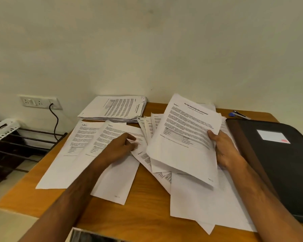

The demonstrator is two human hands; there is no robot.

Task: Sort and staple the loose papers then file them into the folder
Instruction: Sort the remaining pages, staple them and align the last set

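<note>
Loose printed papers lie spread over the wooden table (143, 212). My right hand (224, 149) grips the right edge of a titled sheaf of sheets (185, 137), lifted above the scattered pile. My left hand (119, 147) pinches the edge of a sheet (138, 145) next to two pages (73, 154) laid side by side on the left. A neat stack of papers (115, 109) sits at the back by the wall. The black folder (278, 163) lies closed on the right, with a white label on its cover. No stapler is clearly visible.
A blue and black object (240, 115) lies behind the folder near the wall. A wall socket (40, 102) with a black cable is at the left. A white perforated rack (2, 130) and dark metal bars stand beside the table's left edge.
</note>
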